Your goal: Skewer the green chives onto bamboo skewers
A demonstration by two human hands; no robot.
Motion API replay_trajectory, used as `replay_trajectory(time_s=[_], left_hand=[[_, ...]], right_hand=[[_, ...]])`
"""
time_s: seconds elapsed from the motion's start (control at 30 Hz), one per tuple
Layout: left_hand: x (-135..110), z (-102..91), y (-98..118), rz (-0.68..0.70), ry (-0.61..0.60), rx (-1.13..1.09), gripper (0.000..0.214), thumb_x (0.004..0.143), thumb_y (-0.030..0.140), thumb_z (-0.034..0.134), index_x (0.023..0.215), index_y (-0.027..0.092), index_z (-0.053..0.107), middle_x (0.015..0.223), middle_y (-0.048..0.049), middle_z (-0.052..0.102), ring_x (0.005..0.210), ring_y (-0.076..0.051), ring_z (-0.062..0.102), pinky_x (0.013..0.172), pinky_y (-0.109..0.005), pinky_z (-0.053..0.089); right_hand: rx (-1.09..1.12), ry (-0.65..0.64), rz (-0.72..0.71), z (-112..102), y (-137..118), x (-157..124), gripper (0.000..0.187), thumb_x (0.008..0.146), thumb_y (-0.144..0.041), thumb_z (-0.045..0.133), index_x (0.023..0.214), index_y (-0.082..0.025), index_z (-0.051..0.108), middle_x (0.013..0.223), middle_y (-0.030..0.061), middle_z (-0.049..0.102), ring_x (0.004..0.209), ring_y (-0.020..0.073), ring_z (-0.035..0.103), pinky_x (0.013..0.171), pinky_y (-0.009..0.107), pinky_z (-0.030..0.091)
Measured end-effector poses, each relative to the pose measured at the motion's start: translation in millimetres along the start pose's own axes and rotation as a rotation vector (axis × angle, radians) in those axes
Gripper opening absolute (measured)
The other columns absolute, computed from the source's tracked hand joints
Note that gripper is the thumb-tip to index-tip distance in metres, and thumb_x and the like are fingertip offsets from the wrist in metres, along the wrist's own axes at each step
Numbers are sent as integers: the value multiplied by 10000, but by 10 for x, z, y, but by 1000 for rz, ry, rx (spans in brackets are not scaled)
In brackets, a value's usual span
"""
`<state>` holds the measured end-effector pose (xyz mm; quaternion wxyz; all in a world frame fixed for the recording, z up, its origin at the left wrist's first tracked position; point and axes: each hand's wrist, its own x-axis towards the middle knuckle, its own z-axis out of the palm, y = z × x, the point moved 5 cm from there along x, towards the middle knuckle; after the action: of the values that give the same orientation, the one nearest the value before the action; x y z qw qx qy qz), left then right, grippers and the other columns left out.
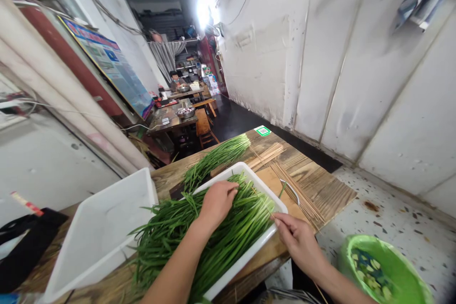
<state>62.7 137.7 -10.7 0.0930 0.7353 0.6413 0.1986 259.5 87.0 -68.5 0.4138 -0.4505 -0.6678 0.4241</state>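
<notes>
A white plastic tray [239, 167] is heaped with long garlic chives [228, 232], their pale stem ends toward the right. Over the heap, my left hand [217, 202] is closed, its fingertips pinching among the chive stalks. My right hand [297, 237] is at the tray's right rim, thumb and fingers pressed together on a thin bamboo skewer [323, 293]. The skewer's tip end is by the pale chive stems, and its other end sticks out below the hand. Behind the tray lies a separate bundle of chives [217, 156].
Many loose bamboo skewers [297, 197] lie on the wooden table [335, 192], beside a cutting board [269, 180] partly under the tray. A second white tray [103, 228] stands at left. A green-lined bin [402, 266] with scraps is at lower right. A person [175, 80] sits farther back.
</notes>
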Motion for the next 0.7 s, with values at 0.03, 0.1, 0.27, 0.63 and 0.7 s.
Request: replay_trajectory(time_s=[0.03, 0.1, 0.27, 0.63, 0.7], left_hand=[[31, 66, 5, 5, -41, -6, 240, 777, 232, 497, 919, 223, 690, 925, -38, 692, 858, -186, 605, 796, -277, 424], [113, 198, 30, -4, -99, 2, 212, 774, 267, 511, 857, 231, 703, 875, -32, 697, 819, -175, 606, 754, -257, 421], [268, 342, 80, -97, -104, 106, 179, 730, 277, 564, 682, 194, 714, 737, -57, 687, 731, -177, 595, 672, -256, 402], [69, 282, -40, -70, 73, -434, 203, 743, 292, 532, 799, 207, 708, 857, -24, 711, 822, -193, 634, 797, -313, 458], [70, 280, -10, -37, 97, -463, 190, 737, 278, 540, 778, 198, 708, 868, -27, 706, 840, -187, 627, 814, -308, 454]], right_hand=[[1, -1, -3, 0, -4, 3, 292, 862, -297, 434, 966, -130, 650, 705, 39, 633, 649, 178, 557, 592, 243, 424], [5, -12, -3, 0, -20, 17, 292, 864, -289, 430, 952, -127, 656, 716, 43, 640, 676, 185, 566, 618, 249, 429], [10, -16, 3, -10, -55, 48, 291, 861, -286, 430, 934, -125, 662, 716, 43, 649, 683, 189, 576, 618, 251, 436], [26, -29, -7, 8, -74, 34, 275, 869, -281, 418, 889, -144, 656, 724, 37, 641, 678, 180, 572, 614, 244, 440], [29, -40, -8, 11, -86, 43, 280, 870, -283, 414, 881, -140, 654, 701, 32, 626, 668, 178, 562, 604, 240, 432]])
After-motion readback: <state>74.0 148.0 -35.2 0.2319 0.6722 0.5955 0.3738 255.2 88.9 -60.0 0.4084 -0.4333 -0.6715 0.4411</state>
